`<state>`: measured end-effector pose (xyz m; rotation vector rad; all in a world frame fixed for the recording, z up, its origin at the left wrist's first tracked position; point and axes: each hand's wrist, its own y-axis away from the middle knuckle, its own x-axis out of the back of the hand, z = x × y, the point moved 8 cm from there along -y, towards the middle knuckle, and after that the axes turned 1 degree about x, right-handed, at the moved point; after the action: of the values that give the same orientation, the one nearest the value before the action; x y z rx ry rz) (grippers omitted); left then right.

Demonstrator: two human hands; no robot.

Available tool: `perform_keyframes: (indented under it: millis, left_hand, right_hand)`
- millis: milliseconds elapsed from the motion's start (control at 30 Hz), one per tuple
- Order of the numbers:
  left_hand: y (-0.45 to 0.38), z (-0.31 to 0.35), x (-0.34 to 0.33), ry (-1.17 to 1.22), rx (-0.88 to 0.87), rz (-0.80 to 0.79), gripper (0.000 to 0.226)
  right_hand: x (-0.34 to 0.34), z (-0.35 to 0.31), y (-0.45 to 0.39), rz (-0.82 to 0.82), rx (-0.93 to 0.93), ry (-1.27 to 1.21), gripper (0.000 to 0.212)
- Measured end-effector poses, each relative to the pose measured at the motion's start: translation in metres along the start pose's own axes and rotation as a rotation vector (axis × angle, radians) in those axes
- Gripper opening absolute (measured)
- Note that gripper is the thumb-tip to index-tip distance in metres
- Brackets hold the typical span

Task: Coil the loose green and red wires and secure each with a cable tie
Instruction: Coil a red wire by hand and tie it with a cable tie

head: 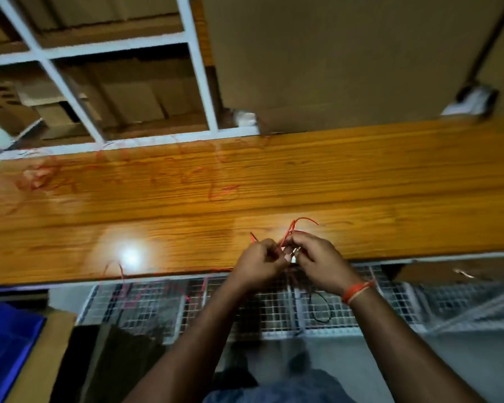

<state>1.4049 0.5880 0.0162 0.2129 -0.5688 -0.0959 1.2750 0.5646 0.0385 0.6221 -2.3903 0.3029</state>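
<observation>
Two hands: left hand (261,261) and right hand (314,257) meet just above the near edge of the desk (361,175), fingers of both curled in and pinched on a small bundle of red wire (296,228).
Grip state: both sets of fingers are closed on the bundle; a pale object shows between them, too small to say whether it is a cable tie.
Red wire, held part: loops stick up from between the hands; a dark strand (320,308) hangs below the right wrist, over the wire-mesh shelf (245,309) under the desk.
Red wire, loose part: a length trails left along the near edge, rising in a small arch (114,267) beside the lamp glare, and droops over the mesh.
Risk one: the trailing length may catch on the mesh or the desk edge and pull the coil open, in my judgement.
Risk two: the pinch is narrow; loops could spring out if either hand eases.
Far side: more red wire (204,181) lies tangled across the far left part of the desk, blurred.
Green wire: not made out.
Obstructions: cardboard boxes (346,53) and a white shelf frame (198,68) stand beyond the far edge, well apart from the hands.
Near left: a blue bin (6,338) sits below desk level.
</observation>
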Motion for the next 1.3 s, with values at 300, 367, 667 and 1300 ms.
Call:
perform_keyframes:
  millis: [300,367,667,1300]
  left_hand:
    - [-0.016,0.105,-0.144,0.121,-0.082,-0.416,0.017]
    - [-0.017,0.125,-0.167,0.123,-0.121,-0.497,0.022]
    - [-0.013,0.174,-0.220,-0.572,-0.367,-1.074,0.092]
    - [-0.055,0.301,-0.351,0.103,-0.521,-0.609,0.032]
  right_hand:
    - [0.127,0.091,0.094,0.266,-0.239,0.045,0.021]
    - [0.148,0.105,0.110,0.305,-0.296,0.111,0.028]
    - [0.231,0.148,0.146,0.521,-0.458,0.340,0.013]
    - [0.338,0.208,0.268,0.852,-0.223,-0.251,0.013]
